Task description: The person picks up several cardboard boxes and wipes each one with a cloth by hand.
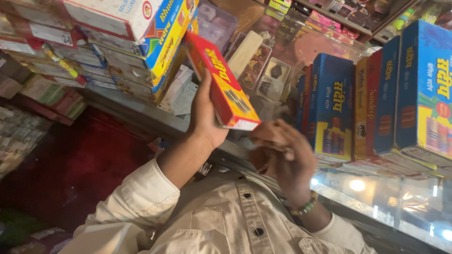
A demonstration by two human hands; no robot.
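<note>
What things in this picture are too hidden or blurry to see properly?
Head view:
- Right hand: motion-blurred; whatever it holds cannot be made out.
- Left hand: its fingers are hidden behind the red box.
- Blue boxes: cut off by the right edge.
- Glass counter: glare hides the inside.

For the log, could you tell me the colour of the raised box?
Red with yellow lettering, seen in the head view: box.
</note>
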